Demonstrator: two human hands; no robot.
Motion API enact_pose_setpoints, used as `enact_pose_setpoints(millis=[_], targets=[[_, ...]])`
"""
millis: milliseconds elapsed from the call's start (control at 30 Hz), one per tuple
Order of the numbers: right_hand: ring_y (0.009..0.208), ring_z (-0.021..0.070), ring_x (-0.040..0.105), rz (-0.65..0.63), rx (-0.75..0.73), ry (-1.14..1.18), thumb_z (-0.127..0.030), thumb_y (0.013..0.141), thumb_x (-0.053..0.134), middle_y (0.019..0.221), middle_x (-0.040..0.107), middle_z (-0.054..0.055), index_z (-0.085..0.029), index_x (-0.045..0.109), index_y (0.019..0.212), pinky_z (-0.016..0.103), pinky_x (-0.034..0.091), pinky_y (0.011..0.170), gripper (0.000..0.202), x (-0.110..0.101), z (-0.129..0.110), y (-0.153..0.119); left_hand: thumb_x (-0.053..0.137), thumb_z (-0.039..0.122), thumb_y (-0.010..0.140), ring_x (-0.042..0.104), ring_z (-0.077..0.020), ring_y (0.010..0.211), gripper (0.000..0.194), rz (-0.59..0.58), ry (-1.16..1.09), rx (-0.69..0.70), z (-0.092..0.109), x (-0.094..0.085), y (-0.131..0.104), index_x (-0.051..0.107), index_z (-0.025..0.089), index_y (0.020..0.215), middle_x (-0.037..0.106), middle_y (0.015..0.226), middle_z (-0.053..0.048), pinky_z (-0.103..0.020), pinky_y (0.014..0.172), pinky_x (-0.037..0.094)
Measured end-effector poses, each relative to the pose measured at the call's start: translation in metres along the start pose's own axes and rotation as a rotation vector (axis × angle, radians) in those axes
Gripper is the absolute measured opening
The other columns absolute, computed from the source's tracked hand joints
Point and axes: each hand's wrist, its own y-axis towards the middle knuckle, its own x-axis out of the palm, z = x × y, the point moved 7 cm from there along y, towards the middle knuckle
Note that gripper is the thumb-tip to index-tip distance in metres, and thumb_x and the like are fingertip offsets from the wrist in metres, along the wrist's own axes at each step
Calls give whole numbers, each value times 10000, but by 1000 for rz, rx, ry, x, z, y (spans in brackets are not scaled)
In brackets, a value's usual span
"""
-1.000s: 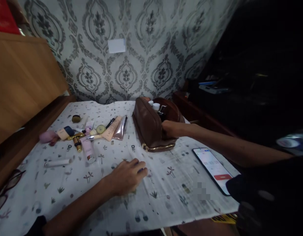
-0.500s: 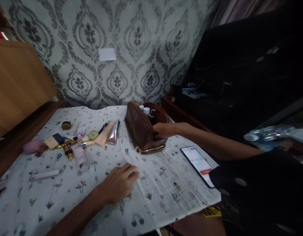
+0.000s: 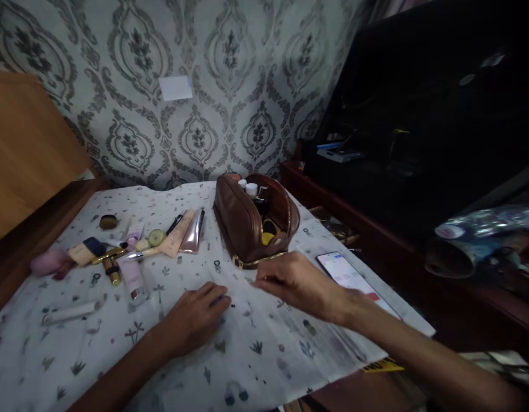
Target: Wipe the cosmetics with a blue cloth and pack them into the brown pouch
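My right hand point(image 3: 296, 283) hovers in front of the brown makeup bag point(image 3: 236, 220), apart from it. Its fingers are curled together, and whatever they may pinch is too small and blurred to name. The bag stands unzipped, with white caps point(image 3: 251, 189), a dark bottle point(image 3: 261, 203) and a yellow item point(image 3: 267, 236) inside. My left hand point(image 3: 198, 320) rests on the cloth with bent fingers closed around a bit of dark blue that I cannot make out. Left of the bag lie a silver tube point(image 3: 192, 232), a beige tube point(image 3: 177, 233) and a pink tube point(image 3: 134, 280).
A phone point(image 3: 354, 280) with a lit screen lies at the table's right side. More cosmetics, among them a pink sponge point(image 3: 50, 260) and a white stick point(image 3: 71, 313), are spread on the patterned cloth point(image 3: 161, 372). A wooden box point(image 3: 32, 154) stands left, a black screen point(image 3: 419, 126) right.
My right hand has come out of the bag and towards me, uncovering the yellow item inside. My left hand has shifted slightly left. The view has turned a little right.
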Motion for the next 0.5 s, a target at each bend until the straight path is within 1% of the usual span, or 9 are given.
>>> enact_pose_setpoints(millis=[100, 167, 233, 300, 400, 500], targets=[[606, 142, 566, -112, -31, 6, -303, 959, 551, 675, 657, 22, -185, 640, 745, 263, 318, 572, 261, 50, -6, 7, 555, 140, 883, 620, -245, 1083, 298, 2, 15, -27, -8, -3, -4, 537, 188, 1177, 640, 1233, -98, -326, 677, 564], [625, 153, 582, -156, -14, 32, -276, 955, 553, 679, 663, 25, -182, 640, 752, 263, 320, 579, 240, 76, -8, 17, 543, 179, 909, 617, -236, 1062, 247, 11, 31, -60, -15, -6, -9, 551, 181, 1156, 643, 1192, -99, -322, 685, 560], [668, 164, 609, -191, 9, 66, -251, 952, 544, 718, 685, 34, -181, 648, 763, 261, 344, 603, 227, 96, -10, 28, 530, 212, 925, 614, -230, 1045, 211, 32, 45, -115, -23, -10, -17, 567, 183, 1130, 646, 1154, -93, -313, 682, 551], [735, 178, 635, -217, 25, 87, -227, 929, 558, 800, 712, 48, -179, 665, 788, 262, 374, 643, 184, 111, -15, 40, 519, 212, 924, 614, -222, 1027, 196, 67, 50, -175, -33, -15, -26, 582, 189, 1108, 649, 1123, -83, -301, 684, 542], [819, 196, 649, -214, 45, 97, -194, 888, 575, 911, 728, 67, -177, 692, 850, 272, 401, 700, 124, 123, -22, 58, 500, 171, 903, 615, -210, 1012, 238, 149, 37, -260, -46, -24, -40, 598, 190, 1120, 653, 1098, -76, -303, 736, 544], [836, 200, 644, -178, 83, 141, -180, 884, 551, 909, 725, 70, -171, 703, 907, 284, 419, 740, 154, 129, -28, 76, 490, 149, 887, 615, -208, 1026, 286, 239, 4, -347, -62, -34, -53, 616, 186, 1141, 658, 1084, -79, -324, 825, 542]])
